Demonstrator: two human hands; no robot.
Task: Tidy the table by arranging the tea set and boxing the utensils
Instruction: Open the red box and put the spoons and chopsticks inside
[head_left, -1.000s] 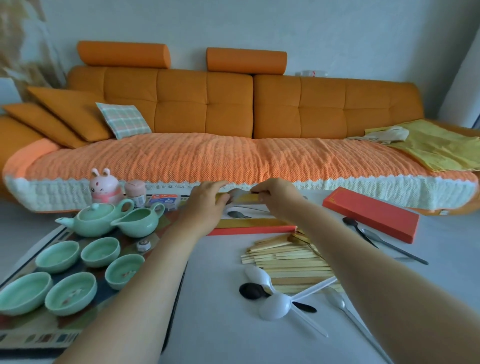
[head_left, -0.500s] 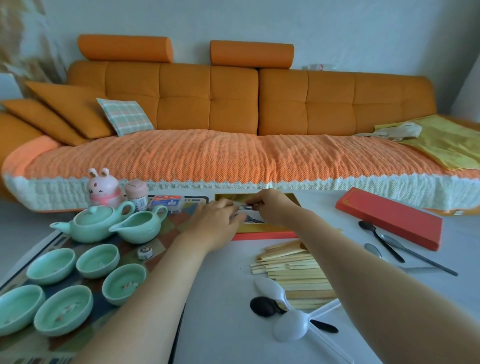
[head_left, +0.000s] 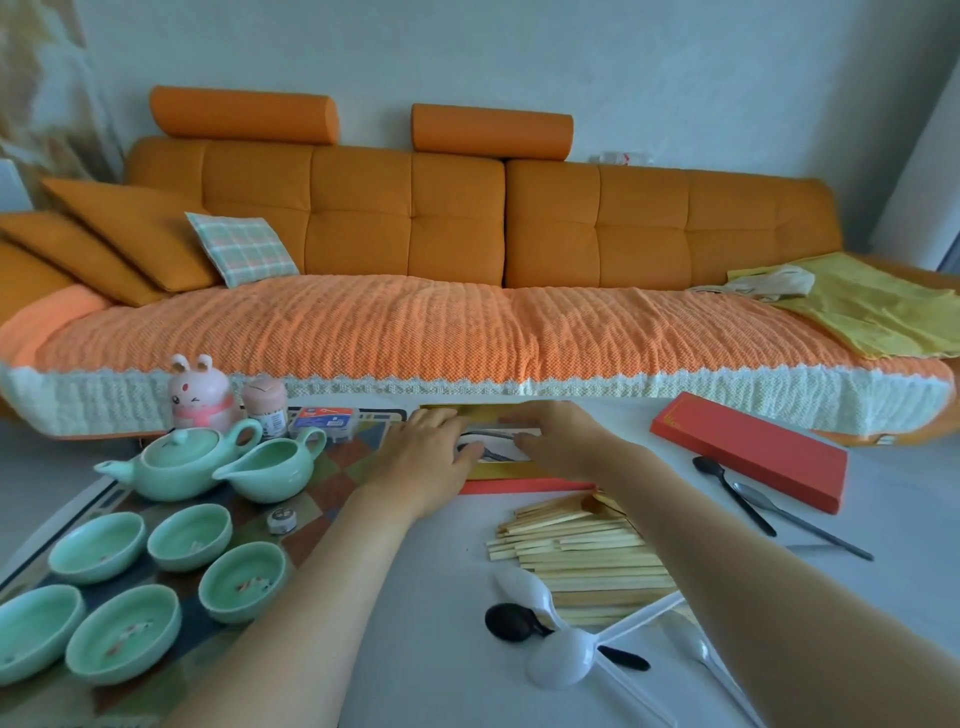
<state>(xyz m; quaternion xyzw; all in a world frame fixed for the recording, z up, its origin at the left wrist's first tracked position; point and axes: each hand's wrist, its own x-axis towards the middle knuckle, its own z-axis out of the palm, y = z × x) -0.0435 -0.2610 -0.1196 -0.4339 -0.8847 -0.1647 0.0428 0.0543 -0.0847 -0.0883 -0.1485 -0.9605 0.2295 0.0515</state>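
At the far middle of the tabletop (head_left: 415, 649), the left hand (head_left: 426, 457) rests flat-fingered on metal spoons (head_left: 491, 453) in the open box (head_left: 519, 486). I cannot tell whether the right hand (head_left: 563, 441) pinches one. The tea set (head_left: 176, 465) looks arranged at left, but the wooden sticks (head_left: 587, 561), plastic spoons (head_left: 561, 660) and the lid (head_left: 748, 457) wait outside.

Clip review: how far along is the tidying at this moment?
Done, seemingly: teapot, pitcher and five cups sit grouped on the tray. In hand: left hand and right hand settle a spoon inside the open box. Left: wooden sticks, white plastic spoons, a black spoon and two dark spoons beside the red lid lie loose; the lid is off.
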